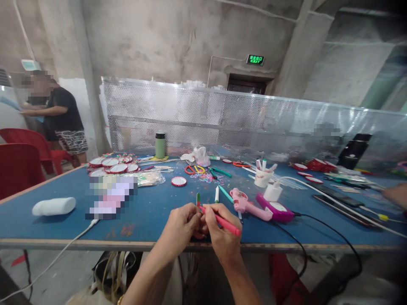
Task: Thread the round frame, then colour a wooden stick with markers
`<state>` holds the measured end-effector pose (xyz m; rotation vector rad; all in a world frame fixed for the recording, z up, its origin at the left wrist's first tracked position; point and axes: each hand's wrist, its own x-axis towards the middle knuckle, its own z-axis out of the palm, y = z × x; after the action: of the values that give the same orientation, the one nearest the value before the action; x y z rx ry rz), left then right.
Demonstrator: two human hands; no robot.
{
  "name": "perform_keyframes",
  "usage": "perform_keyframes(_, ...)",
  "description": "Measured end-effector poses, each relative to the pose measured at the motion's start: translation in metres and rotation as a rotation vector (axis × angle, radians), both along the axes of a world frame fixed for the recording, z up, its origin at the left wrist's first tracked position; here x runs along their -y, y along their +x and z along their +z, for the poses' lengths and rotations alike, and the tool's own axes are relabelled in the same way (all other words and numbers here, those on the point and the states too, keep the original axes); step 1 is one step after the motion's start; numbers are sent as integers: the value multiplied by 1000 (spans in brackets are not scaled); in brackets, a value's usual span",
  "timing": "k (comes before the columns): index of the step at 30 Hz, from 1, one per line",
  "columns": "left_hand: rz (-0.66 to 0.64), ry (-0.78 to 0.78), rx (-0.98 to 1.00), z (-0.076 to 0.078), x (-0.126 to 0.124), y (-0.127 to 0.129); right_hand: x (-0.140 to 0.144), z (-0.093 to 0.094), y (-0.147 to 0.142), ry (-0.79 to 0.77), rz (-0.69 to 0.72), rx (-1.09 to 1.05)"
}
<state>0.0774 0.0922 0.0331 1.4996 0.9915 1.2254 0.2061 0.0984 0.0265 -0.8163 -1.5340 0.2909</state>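
Observation:
My left hand (pixel 182 226) pinches a small flat stick (pixel 198 200) painted green and red, holding it upright over the near edge of the blue table (pixel 63 224). My right hand (pixel 221 231) grips a red marker pen (pixel 226 225), its tip meeting the stick between my fingers. Both hands touch each other at the table's front middle. Just beyond them lie a white-and-green marker (pixel 216 194) and a teal pen (pixel 225 194).
A pink glue gun (pixel 246 205) and a magenta device (pixel 276 209) with black cables lie right of my hands. Red-rimmed round discs (pixel 111 164), a green flask (pixel 160 145), scissors (pixel 194 170), a cup of markers (pixel 263 176), a phone (pixel 341 202). A person stands far left by red chairs (pixel 19 163); another hand (pixel 396 195) at right.

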Motion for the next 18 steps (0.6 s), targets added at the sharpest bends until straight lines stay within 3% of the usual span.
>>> perform_keyframes(18, -3, 7, -21, -2, -2, 0, 0, 0, 1, 26, -56, -17)
